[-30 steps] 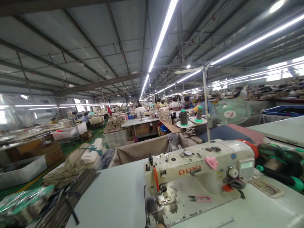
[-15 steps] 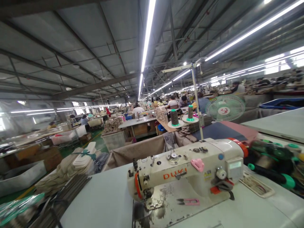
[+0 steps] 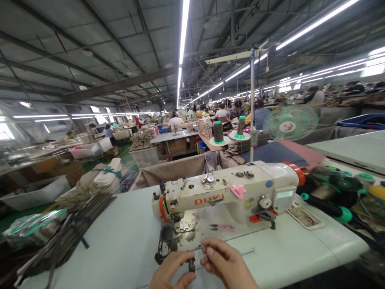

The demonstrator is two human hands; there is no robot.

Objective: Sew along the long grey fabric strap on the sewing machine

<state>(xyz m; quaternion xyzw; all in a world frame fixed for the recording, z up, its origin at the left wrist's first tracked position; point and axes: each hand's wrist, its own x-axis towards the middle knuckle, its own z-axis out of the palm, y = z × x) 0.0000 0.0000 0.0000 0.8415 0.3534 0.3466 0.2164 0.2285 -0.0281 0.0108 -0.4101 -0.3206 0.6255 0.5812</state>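
Observation:
At the bottom edge of the head view, my left hand [image 3: 171, 271] and my right hand [image 3: 224, 263] meet over the white table [image 3: 126, 245]. Both pinch a small dark piece [image 3: 191, 264] between their fingertips; what the piece is cannot be made out. Just beyond them stands a cream sewing machine [image 3: 228, 194] marked DUKI, its needle end at the left. Pink thread snips [image 3: 223, 227] lie on the machine's bed, a little past my right hand.
Bundled grey strips [image 3: 75, 224] and stacked cream pieces [image 3: 96, 184] lie at the left. Green-ended spools [image 3: 331, 196] crowd the right. A thread stand with two cones [image 3: 230, 130] and a fan [image 3: 290, 122] rise behind. Other people work at far tables.
The view has tilted down and shifted. Both my hands have come into view at the bottom, holding the small dark piece in front of the machine.

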